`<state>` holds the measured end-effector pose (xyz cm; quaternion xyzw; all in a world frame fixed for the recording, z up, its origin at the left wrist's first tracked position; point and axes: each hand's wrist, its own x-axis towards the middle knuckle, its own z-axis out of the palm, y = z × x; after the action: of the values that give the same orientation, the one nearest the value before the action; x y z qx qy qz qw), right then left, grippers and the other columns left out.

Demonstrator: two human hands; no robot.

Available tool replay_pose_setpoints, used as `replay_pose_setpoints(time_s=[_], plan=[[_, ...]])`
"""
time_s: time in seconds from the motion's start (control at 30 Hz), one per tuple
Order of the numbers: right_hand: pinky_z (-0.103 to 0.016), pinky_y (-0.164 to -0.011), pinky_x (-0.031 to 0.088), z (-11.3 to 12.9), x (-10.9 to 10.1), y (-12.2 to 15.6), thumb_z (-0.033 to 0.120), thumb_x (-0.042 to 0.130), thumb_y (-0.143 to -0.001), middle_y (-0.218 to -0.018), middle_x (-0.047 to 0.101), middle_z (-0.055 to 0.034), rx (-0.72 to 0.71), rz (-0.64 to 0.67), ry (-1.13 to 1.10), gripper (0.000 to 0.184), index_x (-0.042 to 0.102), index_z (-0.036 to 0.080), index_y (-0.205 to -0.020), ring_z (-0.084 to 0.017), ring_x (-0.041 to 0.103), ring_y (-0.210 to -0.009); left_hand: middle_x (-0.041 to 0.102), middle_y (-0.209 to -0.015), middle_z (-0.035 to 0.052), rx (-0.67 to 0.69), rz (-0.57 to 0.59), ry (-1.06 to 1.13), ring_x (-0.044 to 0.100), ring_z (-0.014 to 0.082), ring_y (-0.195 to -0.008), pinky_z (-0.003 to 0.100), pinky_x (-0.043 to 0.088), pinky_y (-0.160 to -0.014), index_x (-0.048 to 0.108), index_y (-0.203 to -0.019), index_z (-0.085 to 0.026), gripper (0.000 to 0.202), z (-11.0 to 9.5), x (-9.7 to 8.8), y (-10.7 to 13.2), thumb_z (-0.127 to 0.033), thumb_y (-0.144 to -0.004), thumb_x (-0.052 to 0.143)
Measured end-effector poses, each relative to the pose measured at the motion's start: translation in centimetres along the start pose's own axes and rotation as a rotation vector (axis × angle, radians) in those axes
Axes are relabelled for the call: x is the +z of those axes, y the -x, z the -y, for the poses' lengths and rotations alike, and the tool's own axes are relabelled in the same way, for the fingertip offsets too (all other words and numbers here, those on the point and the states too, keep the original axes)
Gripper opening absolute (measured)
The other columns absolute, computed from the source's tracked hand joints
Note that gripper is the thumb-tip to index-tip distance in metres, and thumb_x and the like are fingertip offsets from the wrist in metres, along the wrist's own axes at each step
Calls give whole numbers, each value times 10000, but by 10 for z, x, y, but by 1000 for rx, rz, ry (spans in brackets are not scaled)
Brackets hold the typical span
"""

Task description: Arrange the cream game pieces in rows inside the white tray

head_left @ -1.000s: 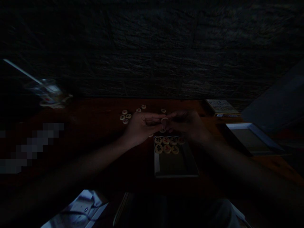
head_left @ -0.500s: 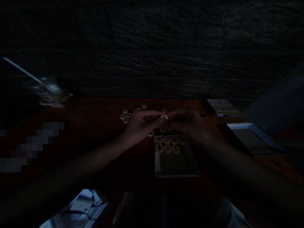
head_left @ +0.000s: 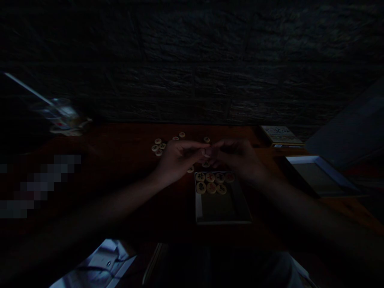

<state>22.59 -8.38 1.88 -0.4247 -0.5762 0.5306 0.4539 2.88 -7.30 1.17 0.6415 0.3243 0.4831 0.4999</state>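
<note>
From here I see the left hand and right hand pinching one round piece between them, neither nearer, just beyond the open box.

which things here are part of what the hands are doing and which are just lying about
In use:
left hand, right hand, round piece between them
near tray with seven pieces in it
loose pieces on the table, probably

Just lying about, it seems:
cup with a straw
printed box, back right
shallow tray at right, perhaps paired with the near tray
</note>
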Motion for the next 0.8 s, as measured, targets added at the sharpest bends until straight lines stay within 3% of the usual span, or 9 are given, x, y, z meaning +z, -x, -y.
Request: replay_pose_setpoints(time_s=[0.17,0.3,0.53,0.67,0.8], plan=[[-235,-593,619,-1,0,0,544,889,-738,-731,776,-57,6,-4,17,409,791,160,-839,-154,738,-627,822,-862,67,-49,5,29,799,215,-757,341,691,-737,824,-984,-165,259,-1,1,0,-384,-844,826],[-237,-607,626,3,1,1,518,921,-699,-745,787,-56,3,-4,-77,399,804,162,-836,-152,744,-625,830,-969,89,-15,27,4,801,218,-843,327,671,-797,815,-1067,-154,296,1,1,-1,-297,-812,859],[-276,-675,634,5,2,1,415,960,-658,-850,816,-63,-9,13,-145,418,838,179,-980,-152,745,-656,825,-1058,113,49,15,-3,799,235,-948,334,647,-858,810,-1100,-155,347,4,-2,-3,-250,-773,880],[-274,-682,622,2,-1,0,340,990,-599,-854,818,-49,-31,16,-132,428,843,197,-975,-148,736,-670,824,-1069,107,44,-6,26,797,222,-958,323,642,-862,814,-1089,-168,322,1,-1,-2,-231,-779,874],[-312,-688,629,-1,-4,1,371,975,-634,-853,817,-47,-68,10,-73,426,838,211,-1005,-175,743,-683,829,-1049,96,38,-20,32,798,212,-934,314,637,-862,827,-1051,-181,292,-2,0,-1,-249,-772,886]])
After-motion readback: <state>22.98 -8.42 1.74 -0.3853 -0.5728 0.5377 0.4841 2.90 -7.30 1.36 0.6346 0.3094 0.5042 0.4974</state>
